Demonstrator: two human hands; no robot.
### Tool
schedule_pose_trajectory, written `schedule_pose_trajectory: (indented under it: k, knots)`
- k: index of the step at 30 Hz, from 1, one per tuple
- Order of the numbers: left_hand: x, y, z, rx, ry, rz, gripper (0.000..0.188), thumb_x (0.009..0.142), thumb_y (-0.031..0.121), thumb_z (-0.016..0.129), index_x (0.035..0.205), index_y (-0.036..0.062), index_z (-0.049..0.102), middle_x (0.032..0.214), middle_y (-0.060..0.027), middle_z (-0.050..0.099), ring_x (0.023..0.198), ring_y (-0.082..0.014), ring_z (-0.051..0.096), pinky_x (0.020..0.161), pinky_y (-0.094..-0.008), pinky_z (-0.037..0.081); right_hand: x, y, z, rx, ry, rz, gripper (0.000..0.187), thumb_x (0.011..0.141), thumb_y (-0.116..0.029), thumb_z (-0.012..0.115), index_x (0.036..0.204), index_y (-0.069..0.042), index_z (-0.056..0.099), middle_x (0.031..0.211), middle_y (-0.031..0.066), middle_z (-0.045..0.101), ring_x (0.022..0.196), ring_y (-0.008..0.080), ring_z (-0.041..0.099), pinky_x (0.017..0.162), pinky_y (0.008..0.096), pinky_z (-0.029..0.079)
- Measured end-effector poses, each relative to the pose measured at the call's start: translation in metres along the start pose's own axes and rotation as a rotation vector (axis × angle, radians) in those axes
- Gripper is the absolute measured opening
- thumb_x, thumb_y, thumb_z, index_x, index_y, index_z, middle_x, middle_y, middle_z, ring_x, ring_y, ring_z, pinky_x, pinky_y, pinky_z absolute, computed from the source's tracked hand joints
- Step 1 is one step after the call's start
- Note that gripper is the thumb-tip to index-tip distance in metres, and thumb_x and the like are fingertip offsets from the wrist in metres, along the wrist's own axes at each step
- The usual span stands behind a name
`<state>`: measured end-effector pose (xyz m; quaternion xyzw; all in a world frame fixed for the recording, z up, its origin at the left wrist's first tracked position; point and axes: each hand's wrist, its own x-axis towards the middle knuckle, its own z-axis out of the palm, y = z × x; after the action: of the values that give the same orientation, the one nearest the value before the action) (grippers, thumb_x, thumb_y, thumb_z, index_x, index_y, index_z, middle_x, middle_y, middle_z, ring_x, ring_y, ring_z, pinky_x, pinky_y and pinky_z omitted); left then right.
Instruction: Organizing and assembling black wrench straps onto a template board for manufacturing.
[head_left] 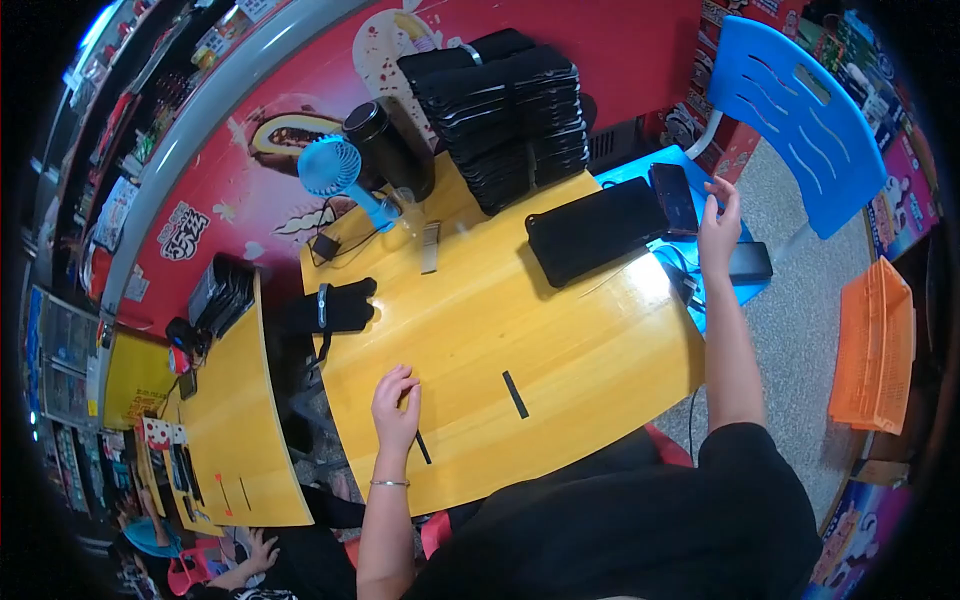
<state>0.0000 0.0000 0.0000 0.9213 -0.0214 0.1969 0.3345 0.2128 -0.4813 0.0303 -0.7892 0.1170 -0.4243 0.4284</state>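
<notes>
My left hand (397,408) rests above the near left of the yellow table (470,330), its fingers loosely bent and apart, holding nothing I can see. A thin black strip (424,448) lies just beside its wrist, and another black strip (515,394) lies farther right. At the table's right edge my right hand (720,230) is raised with fingers apart, beside a dark phone (674,198). Left of the phone, a flat black fabric piece (595,230) lies on the table's far right corner. A tall stack of folded black pieces (510,125) stands behind it.
A blue handheld fan (332,168) and a black bottle (385,145) stand at the back. A black strapped item (340,306) lies at the left edge. On the right are a blue chair (800,120), a black box (750,262) and an orange crate (872,350). Another person's hand (262,552) shows lower left.
</notes>
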Motion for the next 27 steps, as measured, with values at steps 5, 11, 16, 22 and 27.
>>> schedule_pose_trajectory:
  k: [5,11,16,22,27]
  knots:
    - [-0.002,0.001,0.006,0.002,-0.007,-0.002,0.009,0.079,-0.002,0.062,0.088,-0.0009,0.064,0.106,-0.0143,0.061,0.107,-0.0270,0.057,0.084,-0.0307,0.050,-0.054,-0.076,-0.031,0.288,-0.252,-0.260,0.015,0.083,0.005,0.054,0.094,-0.003,0.061,0.087,0.0066,0.063,0.072,0.0119,0.059,0.061,0.0226,0.046]
    - [-0.004,0.003,0.003,0.022,0.007,-0.027,0.027,0.076,0.001,0.065,0.103,0.0002,0.060,0.110,-0.0163,0.059,0.109,-0.0329,0.054,0.091,-0.0375,0.044,-0.105,-0.142,-0.023,0.393,-0.561,-0.374,0.019,0.076,0.004,0.061,0.092,-0.004,0.066,0.077,0.0082,0.065,0.058,0.0139,0.062,0.052,0.0223,0.048]
    - [-0.003,0.022,-0.004,0.193,0.000,-0.035,0.063,0.074,0.010,0.069,0.131,0.0046,0.042,0.133,-0.0218,0.040,0.126,-0.0379,0.035,0.102,-0.0426,0.032,-0.155,-0.161,0.010,0.381,-0.937,-0.591,0.005,0.079,-0.012,0.065,0.081,-0.008,0.065,0.072,0.0073,0.064,0.059,0.0212,0.063,0.055,0.0297,0.050]
    - [-0.006,0.025,-0.008,0.345,0.069,0.017,0.080,0.073,0.020,0.072,0.141,0.0094,0.030,0.146,-0.0255,0.016,0.134,-0.0421,0.018,0.107,-0.0481,0.021,-0.186,-0.170,0.042,0.396,-1.195,-0.500,0.013,0.082,-0.019,0.063,0.081,-0.007,0.062,0.071,0.0095,0.063,0.061,0.0257,0.061,0.057,0.0328,0.049]
    - [-0.007,0.025,-0.006,0.405,0.139,0.034,0.071,0.077,0.021,0.067,0.139,0.0091,0.034,0.145,-0.0255,0.020,0.134,-0.0411,0.019,0.107,-0.0506,0.019,-0.210,-0.150,0.055,0.500,-1.223,-0.124,0.014,0.083,-0.020,0.061,0.086,-0.006,0.061,0.076,0.0117,0.064,0.069,0.0280,0.063,0.061,0.0344,0.049]
